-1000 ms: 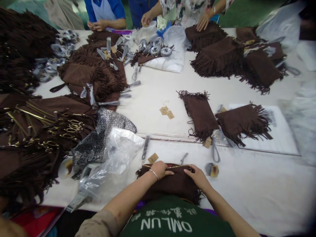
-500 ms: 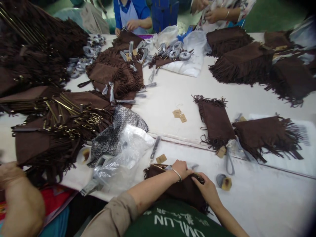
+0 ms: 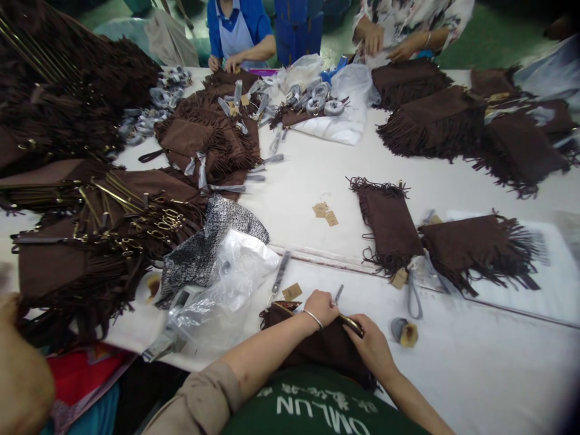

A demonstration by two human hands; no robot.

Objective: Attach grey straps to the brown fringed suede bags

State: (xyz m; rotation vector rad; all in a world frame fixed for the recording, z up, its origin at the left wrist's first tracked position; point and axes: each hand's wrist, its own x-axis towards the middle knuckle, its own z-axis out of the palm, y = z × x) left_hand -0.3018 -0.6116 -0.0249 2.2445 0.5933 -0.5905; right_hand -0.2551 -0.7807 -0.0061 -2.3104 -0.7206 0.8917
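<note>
A dark brown fringed bag (image 3: 312, 353) lies at the table's front edge against my body, its gold zip along the top partly open. My left hand (image 3: 321, 307), a bracelet at its wrist, is closed on the zip edge. A thin grey piece (image 3: 338, 294) sticks up beside its fingers; its kind is unclear. Just to the right, my right hand (image 3: 369, 339) grips the same edge, thumb along the gold zip (image 3: 352, 325). Past the bag's left end lie a tan paper tag (image 3: 292, 292) and a grey-wrapped strap (image 3: 281, 272).
Fringed bags (image 3: 390, 225) lie to the right, near a small round container (image 3: 404, 332). Crumpled clear plastic (image 3: 231, 290) and a big pile of bags (image 3: 58, 266) occupy the left. Loose tags (image 3: 325, 212) lie mid-table. Two people work across the table; another person's arm (image 3: 22, 374) is at lower left.
My hands stay on the bag's zip edge, slightly shifted, and more of the gold zip and the thin grey piece shows. Across the table, the co-workers' hands have moved lower. The view has shifted slightly.
</note>
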